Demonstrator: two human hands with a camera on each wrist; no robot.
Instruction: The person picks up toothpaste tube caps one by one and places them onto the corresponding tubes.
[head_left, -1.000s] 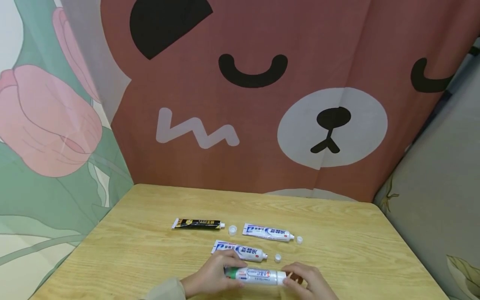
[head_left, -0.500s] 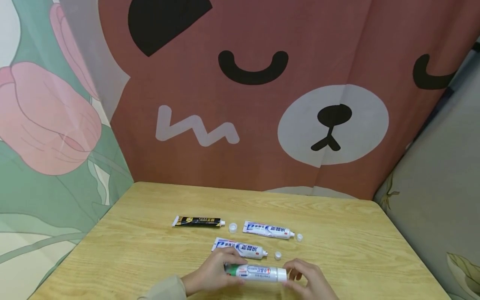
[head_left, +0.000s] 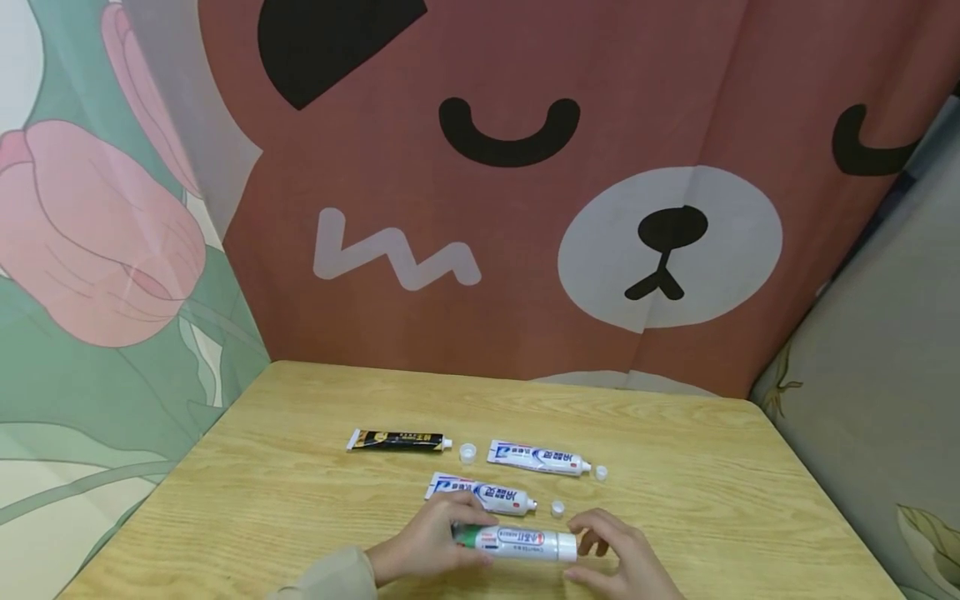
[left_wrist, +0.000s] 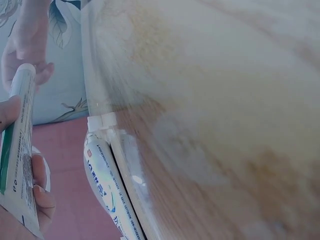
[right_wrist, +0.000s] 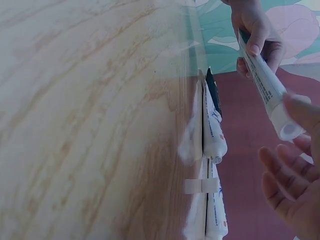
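My left hand [head_left: 435,537] grips the green end of a white toothpaste tube [head_left: 517,543], held level over the near part of the table. A white cap [head_left: 566,547] is on its right end. Beside that cap, my right hand [head_left: 618,554] has its thumb and fingers spread apart and holds nothing. The right wrist view shows its blurred thumb [right_wrist: 302,112] close to the cap; whether they touch I cannot tell. Behind lies a blue-and-white toothpaste tube [head_left: 502,500], partly covered by the left hand, with a small white cap [head_left: 557,507] off its nozzle.
Farther back on the wooden table [head_left: 675,467] lie a black toothpaste tube [head_left: 397,441] and another blue-and-white tube [head_left: 538,458]. A loose clear-white cap [head_left: 468,452] and a smaller cap [head_left: 602,472] lie by their nozzles. A bear-print curtain [head_left: 510,333] hangs behind.
My right hand's fingers have come away from the cap and spread, shifting slightly right. The left hand keeps its grip on the tube, which stays almost in place.
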